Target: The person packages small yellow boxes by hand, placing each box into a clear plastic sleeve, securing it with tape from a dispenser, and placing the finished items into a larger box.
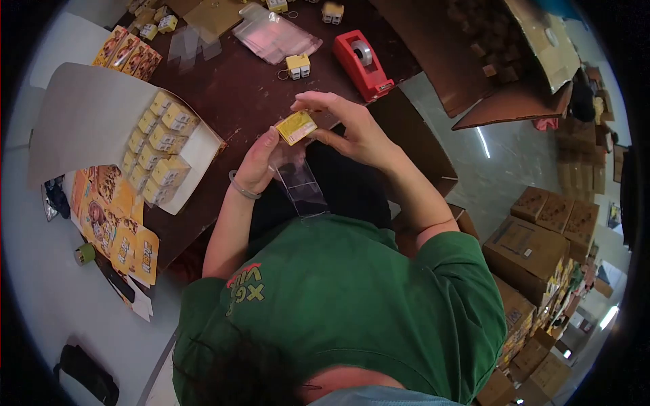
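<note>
A small yellow box (pixel 296 128) is held up between my two hands, above my lap. My left hand (pixel 257 162) is closed on its left side, thumb along the edge. Below the box hangs a clear plastic sleeve (pixel 303 183), its upper end close to the left fingers. From the other side my right hand (pixel 349 128) curves around the box, with the thumb at its right corner and the fingers arched over the far edge. On the table just beyond lies a small yellow-and-white keychain block (pixel 298 65) with a metal ring.
The dark table (pixel 223 101) holds a red tape dispenser (pixel 362 64), a stack of clear plastic sleeves (pixel 274 35) and printed orange boxes (pixel 127 54). At left, an open white-lined carton (pixel 196 172) contains rows of yellow-and-white blocks (pixel 159 145). A large open cardboard box (pixel 501 101) stands at right.
</note>
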